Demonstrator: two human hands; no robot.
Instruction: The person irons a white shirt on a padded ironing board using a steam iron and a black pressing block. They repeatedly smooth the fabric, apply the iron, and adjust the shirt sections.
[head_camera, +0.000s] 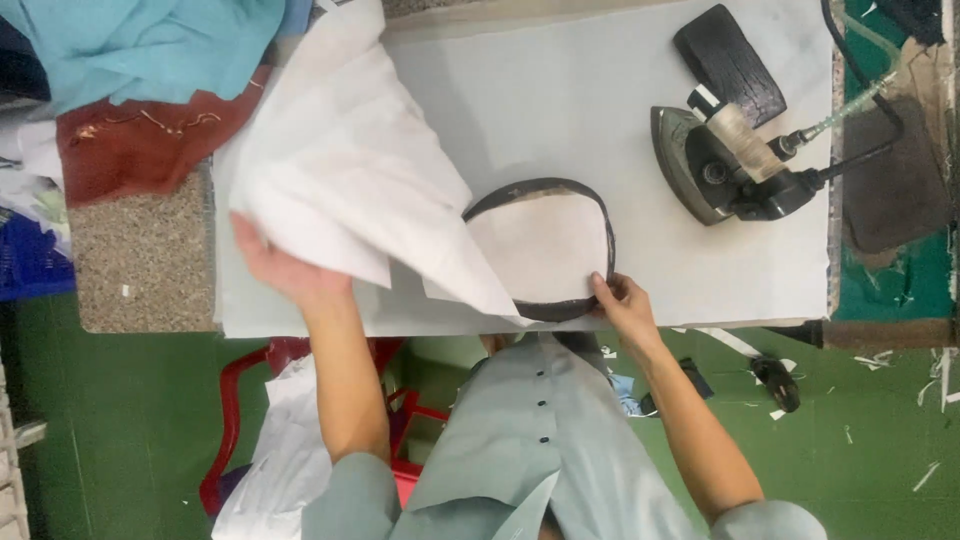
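A: Left hand (285, 268)?
B: Grip closed on the white cloth (345, 165), pinching its lower edge. The cloth is lifted and fans out over the left part of the counter (560, 90). Its far tip drapes over the near left edge of the oval piece (545, 245).
A: Right hand (622, 303)?
B: Fingers pinched shut on the dark rim of that oval piece, at its near right corner. The oval piece has a pale centre and a dark band around it, and lies flat at the counter's near edge, right in front of the person.
A: Anything else on top?
B: A dark iron (715, 160) sits far right, well apart from both hands, next to a black pad (728, 60). Teal fabric (140, 45) and rust-red fabric (140, 140) are piled at far left.
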